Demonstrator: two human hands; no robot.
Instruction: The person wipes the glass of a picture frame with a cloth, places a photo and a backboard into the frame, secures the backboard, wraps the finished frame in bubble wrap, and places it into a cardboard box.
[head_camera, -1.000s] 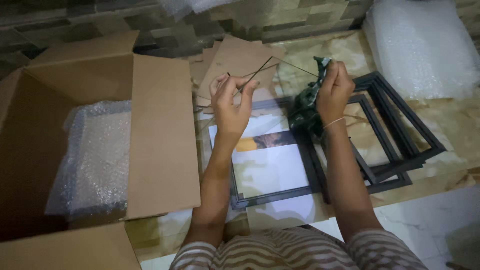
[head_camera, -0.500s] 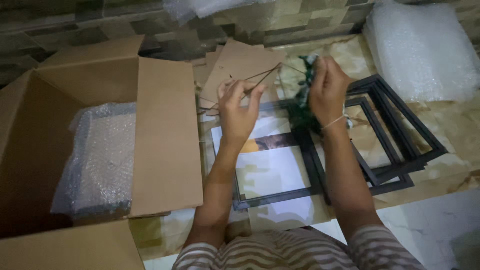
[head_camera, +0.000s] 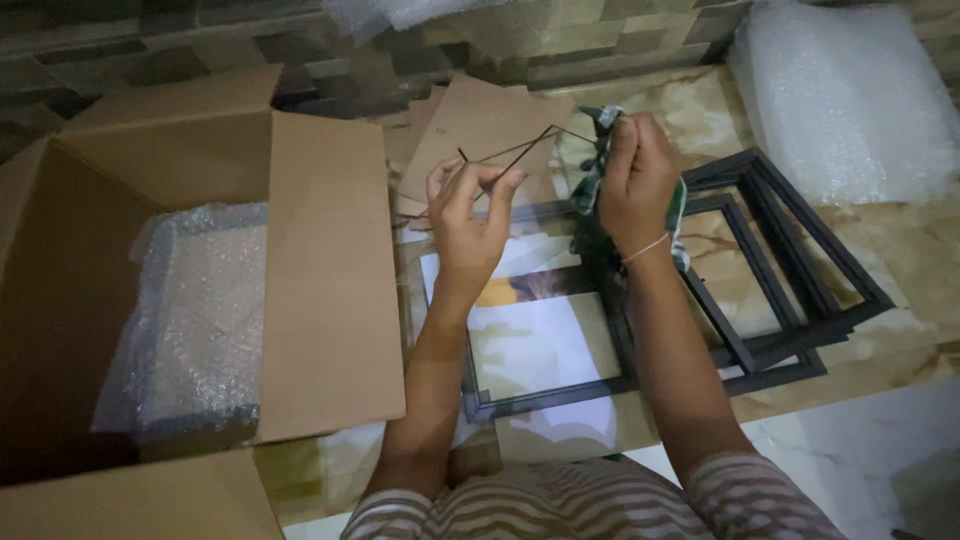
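A large open cardboard box (head_camera: 200, 290) took up the left of the scene, its flaps spread wide, with a bubble-wrapped bundle (head_camera: 190, 320) lying inside it. At the far right a sheet of bubble wrap (head_camera: 850, 100) lay on the marbled floor (head_camera: 880, 460). Near it, to the right of centre, a stack of empty black picture frames (head_camera: 790, 270) rested at an angle, and just left of them another black frame (head_camera: 540, 400) lay flat with pale paper sheets (head_camera: 530, 340) in it. Beyond the hands, flat brown cardboard backing boards (head_camera: 480, 125) lay against the far tiled wall. Above the frames, in the middle of the scene, a thin clear pane of glass (head_camera: 520, 160) was held tilted in the air, seen mostly by its dark edges. The left hand (head_camera: 470, 215) pinched the pane's near-left edge between thumb and curled fingers. The right hand (head_camera: 635, 180) was closed in a loose fist round a crumpled green patterned cloth (head_camera: 600, 150), pressed at the pane's right side; a thin band circled that wrist
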